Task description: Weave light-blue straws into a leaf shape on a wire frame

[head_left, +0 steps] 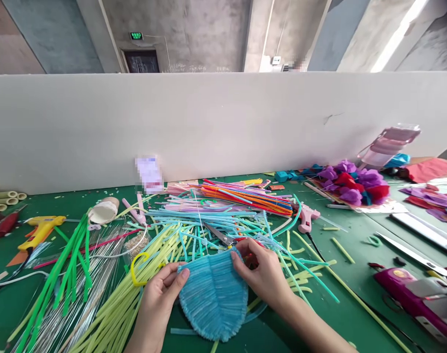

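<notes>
A blue leaf shape made of pipe cleaners (215, 299) is held up in front of me, its broad straight edge at the top and its rounded end pointing down. My left hand (163, 289) pinches its upper left corner between thumb and fingers. At the upper right corner my right hand (258, 267) grips the edge, its fingertips partly hidden behind. Just beyond the leaf lie scissors (223, 236) with red handles, on loose blue pipe cleaners (204, 220).
Yellow-green pipe cleaners (113, 314), green strips (74, 255) and metal wires (50, 318) spread on the left, near a yellow glue gun (42, 230). A pink glue gun (307, 216), paper flowers (355, 184) and long scissors (410, 252) lie right. A white partition (223, 122) stands behind.
</notes>
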The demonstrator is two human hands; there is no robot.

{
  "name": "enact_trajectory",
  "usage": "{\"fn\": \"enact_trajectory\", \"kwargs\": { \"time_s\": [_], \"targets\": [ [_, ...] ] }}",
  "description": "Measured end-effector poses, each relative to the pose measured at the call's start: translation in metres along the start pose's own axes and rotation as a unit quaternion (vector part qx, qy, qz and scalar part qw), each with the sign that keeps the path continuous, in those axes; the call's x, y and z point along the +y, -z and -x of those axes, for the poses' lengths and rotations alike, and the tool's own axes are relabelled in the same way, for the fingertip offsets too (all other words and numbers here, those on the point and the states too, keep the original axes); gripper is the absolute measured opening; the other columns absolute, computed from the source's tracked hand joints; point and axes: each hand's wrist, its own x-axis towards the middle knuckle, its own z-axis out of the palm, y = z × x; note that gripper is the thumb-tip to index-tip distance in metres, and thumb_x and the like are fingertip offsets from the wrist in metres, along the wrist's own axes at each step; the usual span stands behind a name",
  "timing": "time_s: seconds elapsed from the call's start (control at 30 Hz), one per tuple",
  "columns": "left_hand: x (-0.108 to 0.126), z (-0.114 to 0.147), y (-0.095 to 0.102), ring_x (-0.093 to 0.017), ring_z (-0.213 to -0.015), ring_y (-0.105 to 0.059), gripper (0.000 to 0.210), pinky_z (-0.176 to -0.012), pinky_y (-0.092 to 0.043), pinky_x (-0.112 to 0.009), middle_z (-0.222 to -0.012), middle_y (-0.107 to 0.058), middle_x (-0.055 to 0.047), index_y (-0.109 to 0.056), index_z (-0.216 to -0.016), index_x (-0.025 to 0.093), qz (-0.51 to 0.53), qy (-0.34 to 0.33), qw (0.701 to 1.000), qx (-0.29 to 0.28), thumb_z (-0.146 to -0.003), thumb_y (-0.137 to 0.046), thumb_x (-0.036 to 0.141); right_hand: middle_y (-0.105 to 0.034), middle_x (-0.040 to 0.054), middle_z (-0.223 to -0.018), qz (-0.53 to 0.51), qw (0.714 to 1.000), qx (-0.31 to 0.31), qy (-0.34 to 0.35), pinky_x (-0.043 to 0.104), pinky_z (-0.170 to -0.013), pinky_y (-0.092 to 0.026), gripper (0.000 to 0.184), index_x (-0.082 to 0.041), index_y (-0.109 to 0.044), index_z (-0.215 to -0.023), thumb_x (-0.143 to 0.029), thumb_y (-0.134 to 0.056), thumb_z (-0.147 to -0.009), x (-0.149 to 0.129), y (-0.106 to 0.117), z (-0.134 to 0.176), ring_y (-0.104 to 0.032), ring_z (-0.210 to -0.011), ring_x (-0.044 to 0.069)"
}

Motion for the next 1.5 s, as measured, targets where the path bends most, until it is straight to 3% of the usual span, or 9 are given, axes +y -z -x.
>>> {"fn": "enact_trajectory", "kwargs": {
  "time_s": [0.2,0.5,0.63,0.73,0.9,1.07,1.2,1.33,1.5],
  "targets": [
    [0.007,-0.001,-0.001,-0.034,-0.103,-0.069,0.056,-0.088,-0.057,-0.040,-0.094,-0.079,-0.008,-0.072,-0.105,0.022,0.021,0.007,1.000,0.001,-0.055,-0.088,0.041,-0.040,-0.0072,-0.063,-0.213,0.970,-0.087,-0.078,0.019,-0.043,-0.035,0.034,-0.018,-0.056,-0.105,-0.048,-0.056,-0.090,0.000,0.000,0.000,-0.041,-0.051,0.008],
    [0.002,0.031,-0.009,-0.034,-0.112,-0.067,0.069,-0.098,-0.053,-0.048,-0.104,-0.077,-0.014,-0.049,-0.139,0.016,0.135,0.140,0.978,0.080,-0.075,-0.075,0.016,-0.054,-0.0058,-0.066,-0.342,0.916,-0.156,-0.138,0.017,-0.034,-0.038,0.043,-0.020,-0.051,-0.110,-0.057,-0.056,-0.089,-0.009,-0.008,0.003,-0.047,-0.040,0.007],
    [-0.001,0.034,-0.005,-0.035,-0.116,-0.064,0.064,-0.101,-0.051,-0.047,-0.104,-0.077,-0.013,-0.052,-0.137,0.017,0.138,0.145,0.971,0.133,-0.077,-0.075,0.019,-0.061,0.0009,-0.075,-0.217,0.966,-0.094,-0.107,0.023,-0.047,-0.046,0.039,-0.019,-0.059,-0.103,-0.053,-0.043,-0.095,-0.002,0.011,-0.007,-0.055,-0.055,0.012],
    [0.006,0.027,-0.001,-0.033,-0.118,-0.062,0.060,-0.102,-0.051,-0.047,-0.115,-0.074,-0.011,-0.052,-0.138,0.020,0.143,0.121,0.968,0.168,-0.081,-0.071,0.020,-0.066,0.0050,-0.090,0.016,0.997,-0.038,-0.061,0.031,-0.066,-0.051,0.027,-0.022,-0.061,-0.106,-0.042,-0.051,-0.091,0.006,0.031,-0.014,-0.062,-0.077,0.019],
    [0.007,0.026,0.000,-0.034,-0.125,-0.057,0.065,-0.104,-0.048,-0.050,-0.124,-0.069,-0.009,-0.047,-0.141,0.025,0.149,0.106,0.972,0.149,-0.080,-0.070,0.021,-0.066,0.0113,-0.105,0.283,0.952,-0.116,0.027,0.045,-0.088,-0.049,0.040,-0.019,-0.058,-0.122,-0.027,-0.062,-0.083,0.011,0.028,-0.009,-0.061,-0.101,0.030],
    [-0.008,0.032,0.009,-0.042,-0.126,-0.053,0.089,-0.108,-0.038,-0.061,-0.126,-0.066,-0.013,-0.041,-0.145,0.025,0.095,0.122,0.980,0.123,-0.067,-0.082,0.033,-0.067,0.0179,-0.108,0.341,0.926,-0.159,0.033,0.048,-0.083,-0.050,0.040,-0.010,-0.049,-0.132,-0.017,-0.049,-0.092,0.017,0.015,-0.004,-0.064,-0.098,0.033],
    [-0.012,0.033,0.013,-0.042,-0.126,-0.053,0.096,-0.104,-0.045,-0.055,-0.124,-0.069,-0.011,-0.045,-0.143,0.025,0.100,0.089,0.984,0.114,-0.057,-0.086,0.034,-0.061,0.0185,-0.121,0.205,0.969,-0.127,0.047,0.046,-0.091,-0.048,0.045,-0.013,-0.036,-0.141,-0.020,-0.040,-0.097,0.021,0.018,-0.004,-0.059,-0.110,0.030],
    [-0.010,0.033,0.009,-0.041,-0.120,-0.059,0.089,-0.099,-0.051,-0.051,-0.113,-0.074,-0.011,-0.049,-0.141,0.021,0.115,0.088,0.982,0.123,-0.060,-0.084,0.031,-0.058,0.0062,-0.096,-0.028,0.996,-0.074,-0.028,0.037,-0.076,-0.050,0.049,-0.021,-0.033,-0.142,-0.033,-0.047,-0.096,0.008,0.017,-0.005,-0.059,-0.085,0.021],
    [-0.009,0.035,0.008,-0.041,-0.117,-0.061,0.094,-0.098,-0.052,-0.051,-0.112,-0.075,-0.011,-0.045,-0.144,0.021,0.099,0.090,0.984,0.116,-0.059,-0.085,0.030,-0.049,-0.0026,-0.083,-0.376,0.908,-0.119,-0.144,0.029,-0.066,-0.049,0.056,-0.024,-0.044,-0.116,-0.047,-0.075,-0.076,-0.011,0.010,-0.003,-0.055,-0.073,0.015]
  ]
}}
